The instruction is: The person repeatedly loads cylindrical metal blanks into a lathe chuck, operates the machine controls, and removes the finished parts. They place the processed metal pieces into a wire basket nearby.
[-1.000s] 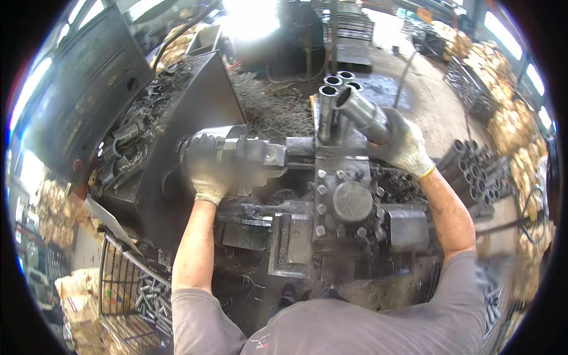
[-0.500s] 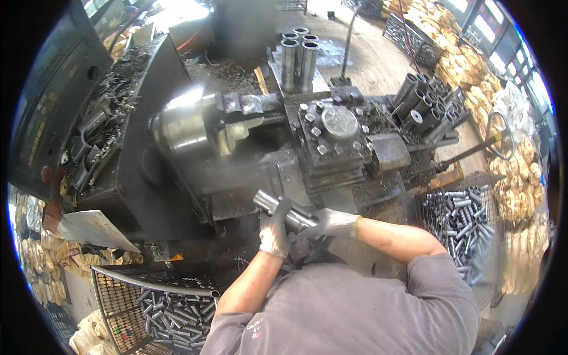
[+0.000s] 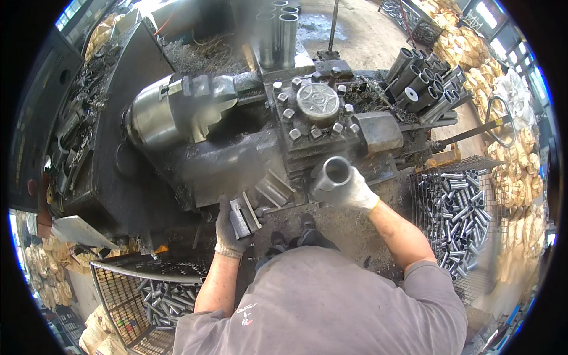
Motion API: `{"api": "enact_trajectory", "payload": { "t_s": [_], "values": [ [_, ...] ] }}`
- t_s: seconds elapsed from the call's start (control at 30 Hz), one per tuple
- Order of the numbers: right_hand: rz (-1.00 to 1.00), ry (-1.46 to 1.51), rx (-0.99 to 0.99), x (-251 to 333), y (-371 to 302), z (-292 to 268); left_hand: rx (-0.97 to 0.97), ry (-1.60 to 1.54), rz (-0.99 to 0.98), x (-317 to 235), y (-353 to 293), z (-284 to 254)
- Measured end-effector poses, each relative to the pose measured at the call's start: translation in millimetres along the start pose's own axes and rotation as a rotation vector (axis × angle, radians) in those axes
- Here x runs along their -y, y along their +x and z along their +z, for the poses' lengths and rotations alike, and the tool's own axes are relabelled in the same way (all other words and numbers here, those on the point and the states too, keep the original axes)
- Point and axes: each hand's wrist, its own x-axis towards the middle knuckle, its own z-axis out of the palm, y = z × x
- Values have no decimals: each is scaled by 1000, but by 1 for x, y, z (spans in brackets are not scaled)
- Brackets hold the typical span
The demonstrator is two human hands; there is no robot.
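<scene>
In front of the lathe's slide, my right hand, in a light work glove, grips a steel tube. The tube's open end tilts up, and its lower part is slightly blurred. My left hand, in a darker glove, is closed on a channel-shaped metal block at the machine's front edge. A similar grooved metal block lies on the machine between my hands. To the upper left is the lathe chuck, with its jaws facing right. The square tool post with several bolts stands beyond the tube.
Upright tubes stand behind the tool post, and more tubes are bunched at the right. A wire basket of short tubes is at the right; another basket stands lower left. A handle bar juts out right.
Both hands were together on a tube. Now my right hand has it farther right and tilted up, while my left has moved left onto the channel-shaped block. The whole view has shifted slightly.
</scene>
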Motion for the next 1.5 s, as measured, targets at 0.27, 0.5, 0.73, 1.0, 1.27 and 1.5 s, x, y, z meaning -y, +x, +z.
{"api": "enact_trajectory", "payload": {
  "t_s": [0.27,0.5,0.73,1.0,1.27,1.5],
  "values": [
    [-135,-525,118,20,30,-131,-15,62,209,12,-27,28],
    [-146,-699,-337,19,339,-144,-91,458,415,18,-3,66],
    [-73,-879,-105,100,308,-129,-146,929,672,-19,-20,98],
    [-654,-256,132,262,133,-53,-220,1463,1315,-58,-19,190],
    [258,-634,292,43,47,127,-103,244,311,-34,-3,26],
    [313,122,338,97,78,61,-220,230,346,-19,-3,56]
  ]
}}
